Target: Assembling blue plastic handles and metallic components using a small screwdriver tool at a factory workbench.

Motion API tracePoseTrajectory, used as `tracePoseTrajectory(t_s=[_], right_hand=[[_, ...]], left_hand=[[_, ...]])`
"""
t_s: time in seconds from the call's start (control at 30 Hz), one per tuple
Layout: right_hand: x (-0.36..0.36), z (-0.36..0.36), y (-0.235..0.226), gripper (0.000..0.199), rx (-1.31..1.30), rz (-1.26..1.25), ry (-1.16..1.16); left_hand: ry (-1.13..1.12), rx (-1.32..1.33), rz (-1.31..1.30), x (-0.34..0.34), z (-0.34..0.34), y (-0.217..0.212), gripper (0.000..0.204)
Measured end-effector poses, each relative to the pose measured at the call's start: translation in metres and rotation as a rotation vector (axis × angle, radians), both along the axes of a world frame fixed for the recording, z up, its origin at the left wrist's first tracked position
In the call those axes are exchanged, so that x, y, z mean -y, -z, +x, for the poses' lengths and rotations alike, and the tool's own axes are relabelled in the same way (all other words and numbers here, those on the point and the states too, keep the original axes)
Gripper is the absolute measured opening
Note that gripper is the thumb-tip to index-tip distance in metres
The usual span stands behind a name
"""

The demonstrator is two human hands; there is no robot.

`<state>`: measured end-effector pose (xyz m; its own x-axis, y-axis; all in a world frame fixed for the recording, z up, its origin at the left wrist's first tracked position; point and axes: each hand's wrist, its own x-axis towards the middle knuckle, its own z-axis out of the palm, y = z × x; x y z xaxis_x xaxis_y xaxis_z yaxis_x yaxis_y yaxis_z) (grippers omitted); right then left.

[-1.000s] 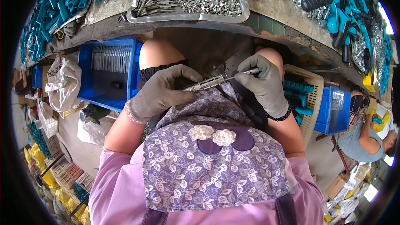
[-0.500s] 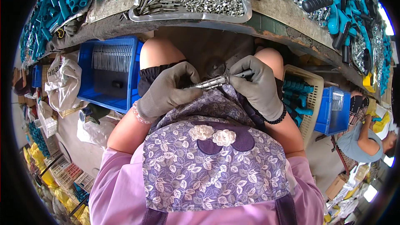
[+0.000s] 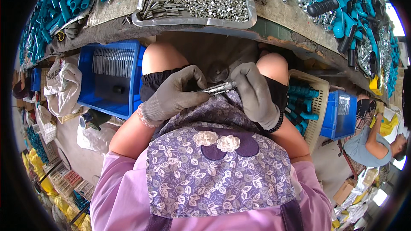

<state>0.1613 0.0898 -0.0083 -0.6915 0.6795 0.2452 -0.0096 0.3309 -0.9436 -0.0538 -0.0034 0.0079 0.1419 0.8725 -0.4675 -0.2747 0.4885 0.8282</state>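
Observation:
Both my hands wear grey gloves and meet over my lap. A slim silvery metal rod with a coil spring round it (image 3: 219,88) lies between them, nearly level. My left hand (image 3: 173,96) is closed, pinching the rod's left end between thumb and fingers. At the other end, the fingers of my right hand (image 3: 256,94) are bent and close round the tip, hiding it. Beneath the rod is my purple leaf-patterned apron (image 3: 222,179).
Ahead on the workbench, a metal tray (image 3: 195,20) holds pins and small metal pieces. Teal tool bodies (image 3: 70,0) heap at both ends. A blue crate (image 3: 109,90) of metal rods stands left, a cream basket (image 3: 319,107) of teal parts right. Another person (image 3: 370,143) sits far right.
My right hand has turned and shifted slightly left onto the spring rod's end. The dark grey piece that stuck out past its fingers no longer shows. My left hand keeps its pinch.

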Motion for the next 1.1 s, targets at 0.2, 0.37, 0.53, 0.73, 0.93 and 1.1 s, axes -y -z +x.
tracePoseTrajectory(t_s=[0.2,0.37,0.53,0.73,0.93,1.1], right_hand=[[-0.002,0.001,0.009,0.007,-0.016,0.065,0.126],[-0.003,0.004,0.007,0.007,0.066,-0.142,0.115],[-0.014,0.006,-0.017,0.011,0.134,-0.131,0.043],[-0.105,0.051,-0.071,0.014,0.225,0.181,0.541],[-0.226,0.062,-0.117,0.029,0.649,0.946,0.918],[-0.275,0.028,-0.119,0.070,1.264,0.607,1.026]], left_hand=[[-0.026,-0.089,0.052,-0.004,0.000,-0.002,0.024],[0.003,-0.042,0.121,-0.012,0.004,-0.006,0.023],[0.013,0.018,0.048,-0.007,0.000,-0.008,0.021],[-0.066,0.087,0.023,0.013,-0.013,-0.001,0.017],[-0.096,0.051,-0.009,0.021,-0.021,0.005,0.017],[-0.120,0.028,0.029,0.019,-0.018,0.001,0.016]])
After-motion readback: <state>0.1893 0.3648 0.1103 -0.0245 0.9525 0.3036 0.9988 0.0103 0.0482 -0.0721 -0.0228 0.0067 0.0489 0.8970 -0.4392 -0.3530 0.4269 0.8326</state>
